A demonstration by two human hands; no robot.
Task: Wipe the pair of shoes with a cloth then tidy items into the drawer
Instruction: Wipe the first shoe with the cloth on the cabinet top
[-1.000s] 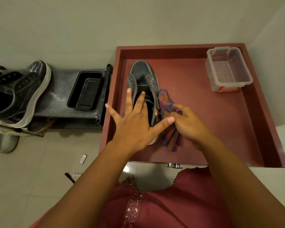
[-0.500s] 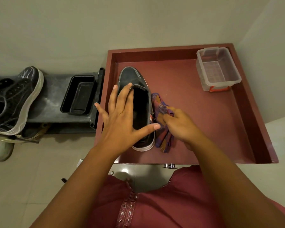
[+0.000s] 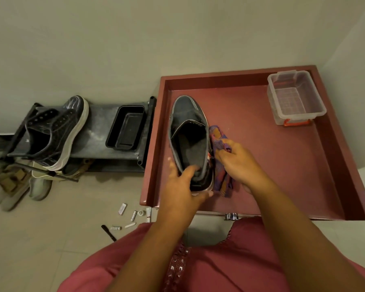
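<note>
Shoe (image 3: 189, 131) dark grey, in drawer (image 3: 261, 127), cloth (image 3: 218, 142) beside.

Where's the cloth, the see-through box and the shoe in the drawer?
cloth (image 3: 218, 138): head view, its upper patterned fold.
see-through box (image 3: 316, 106): head view, its right rim.
shoe (image 3: 184, 108): head view, its dark toe.

Bare forearms; dusty-pink garment (image 3: 230, 268) with a studded, embroidered strip down the front.
</note>
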